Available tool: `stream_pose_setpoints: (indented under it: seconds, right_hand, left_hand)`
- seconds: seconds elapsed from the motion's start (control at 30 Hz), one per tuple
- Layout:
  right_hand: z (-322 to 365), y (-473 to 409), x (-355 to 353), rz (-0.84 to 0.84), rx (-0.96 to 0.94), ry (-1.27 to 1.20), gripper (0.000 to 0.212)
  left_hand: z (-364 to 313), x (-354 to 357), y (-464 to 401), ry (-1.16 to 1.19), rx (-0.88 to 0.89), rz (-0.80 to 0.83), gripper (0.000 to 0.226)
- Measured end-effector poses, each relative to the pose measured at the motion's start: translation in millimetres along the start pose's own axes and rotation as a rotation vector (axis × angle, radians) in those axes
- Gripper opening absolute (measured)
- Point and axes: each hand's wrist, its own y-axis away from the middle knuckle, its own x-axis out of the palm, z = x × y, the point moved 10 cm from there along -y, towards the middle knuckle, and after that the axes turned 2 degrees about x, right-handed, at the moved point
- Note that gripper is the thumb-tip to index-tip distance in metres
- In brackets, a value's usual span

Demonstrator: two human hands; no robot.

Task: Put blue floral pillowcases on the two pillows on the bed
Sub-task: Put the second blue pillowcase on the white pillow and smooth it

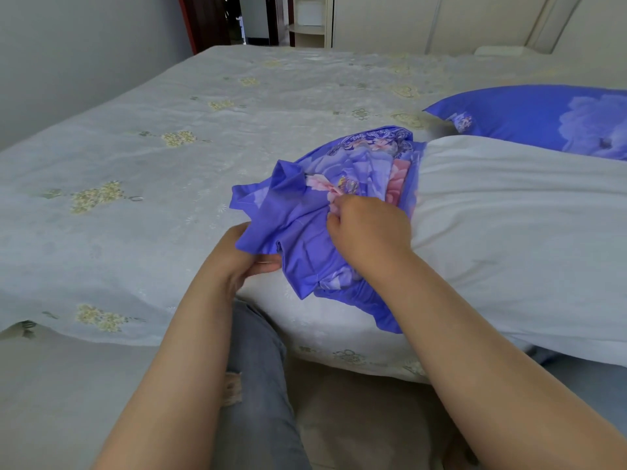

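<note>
1. Fingers of my right hand are pinching the bunched blue floral pillowcase; left hand grips its near-left edge.
2. Pillowcase sits on the left end of the bare white pillow.
3. Covered pillow lies far right on the bed.

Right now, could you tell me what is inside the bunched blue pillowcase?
The end of the white pillow goes into the pillowcase, which both hands, left and right, grip. How far in it reaches is covered by cloth.
</note>
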Motion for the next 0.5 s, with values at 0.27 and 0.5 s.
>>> stream_pose_setpoints:
  seconds: [0.27,0.5]
  right_hand:
    - [21.5,14.1,7.6,0.173,0.003,-0.085,0.036]
    - [-3.1,11.3,15.6,0.1,0.173,-0.136,0.031]
  left_hand:
    - [54.7,28.5,21.5,0.781,-0.129,-0.17,0.016]
    - [67.4,50.0,12.9,0.746,-0.176,-0.166,0.013]
